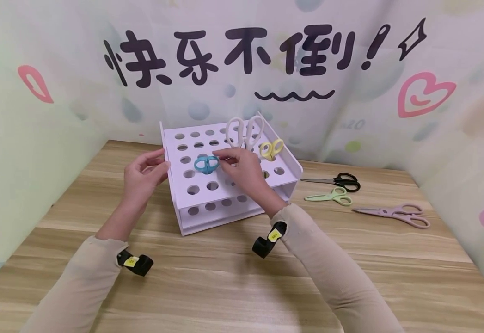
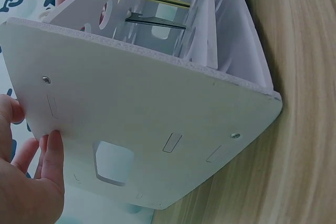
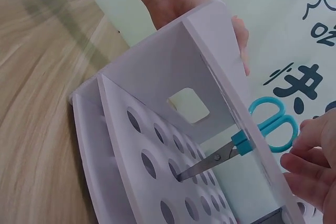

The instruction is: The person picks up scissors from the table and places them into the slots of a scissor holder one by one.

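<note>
Fingers of your left hand (image 1: 143, 175) grip the rack's (image 1: 203, 182) left edge, head view; your right hand (image 1: 242, 165) meets the blue scissors (image 1: 206, 165) inside that edge, pinch unclear. Left wrist view: brace the side panel (image 2: 142, 98). Right wrist view: centre the tip (image 3: 185, 176) over its lower hole.

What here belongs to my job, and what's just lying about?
Likely in the job:
white rack with round holes
blue-handled scissors in it, beside the right hand
white-handled scissors, yellow-handled scissors, also in it

Lying about, perhaps for later:
black-handled scissors
pale green-handled scissors
pink-handled scissors
</note>
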A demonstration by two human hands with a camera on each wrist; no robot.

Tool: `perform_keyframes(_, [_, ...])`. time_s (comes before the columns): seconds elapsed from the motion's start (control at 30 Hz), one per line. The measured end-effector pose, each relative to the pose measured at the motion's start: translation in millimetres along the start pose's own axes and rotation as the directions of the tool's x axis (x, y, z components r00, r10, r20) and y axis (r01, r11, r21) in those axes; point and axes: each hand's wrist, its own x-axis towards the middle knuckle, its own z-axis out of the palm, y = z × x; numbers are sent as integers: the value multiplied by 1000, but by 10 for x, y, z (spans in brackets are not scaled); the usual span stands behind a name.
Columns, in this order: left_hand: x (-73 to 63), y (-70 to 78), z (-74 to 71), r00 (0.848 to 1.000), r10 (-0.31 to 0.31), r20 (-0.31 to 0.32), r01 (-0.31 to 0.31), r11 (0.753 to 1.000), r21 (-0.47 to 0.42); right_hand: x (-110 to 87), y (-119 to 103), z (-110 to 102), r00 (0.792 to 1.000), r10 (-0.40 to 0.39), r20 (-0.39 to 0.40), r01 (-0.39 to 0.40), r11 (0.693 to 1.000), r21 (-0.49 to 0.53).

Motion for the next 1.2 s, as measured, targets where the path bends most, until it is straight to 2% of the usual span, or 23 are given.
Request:
perform_keyframes(0.23, [2, 3, -1, 1000, -7, -4, 7, 1000, 11, -37, 3, -113, 1000, 10, -1, -10, 1000, 25])
perform_keyframes(0.67, [-6, 15, 6, 1000, -18, -2, 18, 1000, -6, -196, 131, -488, 996, -82, -31, 83, 996, 35])
perform_keyframes(0.9, [-4, 11, 6, 1000, -14, 2, 14, 1000, -20, -293, 282, -763, 996, -49, -74, 51, 998, 25])
perform_keyframes(1.2, [-10, 10, 8, 1000, -21, 8, 21, 1000, -12, -468, 520, -1091, 995, 80, -64, -80, 997, 2])
